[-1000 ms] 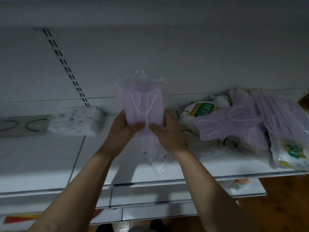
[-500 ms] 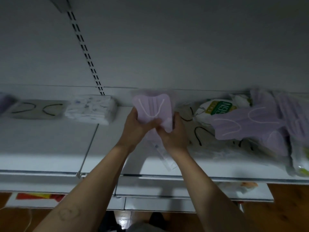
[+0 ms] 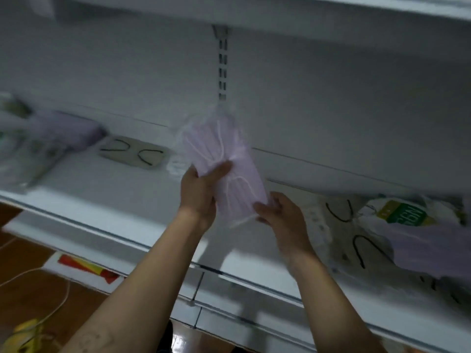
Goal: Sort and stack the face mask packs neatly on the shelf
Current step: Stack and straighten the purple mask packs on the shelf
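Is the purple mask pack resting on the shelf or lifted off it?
Lifted off: the left hand grips the purple mask pack at its middle, the right hand holds its lower end, tilted above the shelf.

Both forearms are extended upward; the lilac mask pack (image 3: 226, 151) is gripped by the left hand (image 3: 200, 193) and the right hand (image 3: 283, 216).

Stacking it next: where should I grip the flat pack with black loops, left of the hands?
Pinch the near edge of the black-loop pack, reaching from the front: it lies flat on the shelf, so only its rim gives a grip.
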Demonstrator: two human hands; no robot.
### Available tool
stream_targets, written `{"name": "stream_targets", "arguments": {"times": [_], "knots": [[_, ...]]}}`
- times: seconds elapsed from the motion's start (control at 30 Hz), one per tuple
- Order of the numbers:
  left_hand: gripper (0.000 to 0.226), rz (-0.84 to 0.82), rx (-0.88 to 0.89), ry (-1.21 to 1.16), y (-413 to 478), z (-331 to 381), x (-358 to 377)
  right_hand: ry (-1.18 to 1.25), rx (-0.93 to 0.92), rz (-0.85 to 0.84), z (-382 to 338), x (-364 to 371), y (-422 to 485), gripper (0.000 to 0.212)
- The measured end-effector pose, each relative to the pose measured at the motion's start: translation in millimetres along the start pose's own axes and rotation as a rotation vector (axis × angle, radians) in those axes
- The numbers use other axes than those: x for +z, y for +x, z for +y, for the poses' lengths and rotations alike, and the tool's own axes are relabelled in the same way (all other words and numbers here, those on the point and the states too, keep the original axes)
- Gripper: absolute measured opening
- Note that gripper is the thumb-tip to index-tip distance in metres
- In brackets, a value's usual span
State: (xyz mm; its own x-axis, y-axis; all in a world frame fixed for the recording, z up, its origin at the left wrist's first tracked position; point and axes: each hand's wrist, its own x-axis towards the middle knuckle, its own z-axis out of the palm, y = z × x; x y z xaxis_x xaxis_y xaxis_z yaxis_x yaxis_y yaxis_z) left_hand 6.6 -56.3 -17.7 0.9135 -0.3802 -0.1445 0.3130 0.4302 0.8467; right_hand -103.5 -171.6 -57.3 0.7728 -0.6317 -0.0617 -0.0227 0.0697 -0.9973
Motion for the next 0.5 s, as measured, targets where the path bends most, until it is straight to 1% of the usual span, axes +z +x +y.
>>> {"name": "stream_targets", "arguments": {"times": [0.07,0.1,0.17,0.2,0.23,0.3,0.33,0.4,0.43,0.5], "knots": [[0.054,0.075,-0.068,-0.228,4,22,-26,0.241,0.117,-0.096,5,37,0,0.017],[0.058,0.103,-0.097,-0.312,4,33,-39,0.276,0.146,-0.145,7,58,-1,0.018],[0.06,0.17,-0.139,-0.376,6,50,-68,0.247,0.15,-0.196,6,105,-4,0.028],[0.06,0.215,-0.145,-0.383,7,59,-82,0.216,0.132,-0.192,2,129,-5,0.027],[0.059,0.256,-0.144,-0.39,9,69,-96,0.194,0.117,-0.187,-1,150,-5,0.021],[0.047,0.312,-0.143,-0.404,23,90,-128,0.164,0.12,-0.166,-7,189,0,0.011],[0.037,0.322,-0.135,-0.416,30,104,-143,0.143,0.131,-0.148,-12,207,4,0.011],[0.024,0.354,-0.104,-0.381,45,136,-178,0.117,0.158,-0.101,-19,240,16,0.017],[0.023,0.394,-0.078,-0.303,55,153,-197,0.111,0.168,-0.087,-23,257,23,0.018],[0.033,0.461,0.01,-0.086,77,189,-233,0.092,0.184,-0.075,-30,295,34,0.02]]}}
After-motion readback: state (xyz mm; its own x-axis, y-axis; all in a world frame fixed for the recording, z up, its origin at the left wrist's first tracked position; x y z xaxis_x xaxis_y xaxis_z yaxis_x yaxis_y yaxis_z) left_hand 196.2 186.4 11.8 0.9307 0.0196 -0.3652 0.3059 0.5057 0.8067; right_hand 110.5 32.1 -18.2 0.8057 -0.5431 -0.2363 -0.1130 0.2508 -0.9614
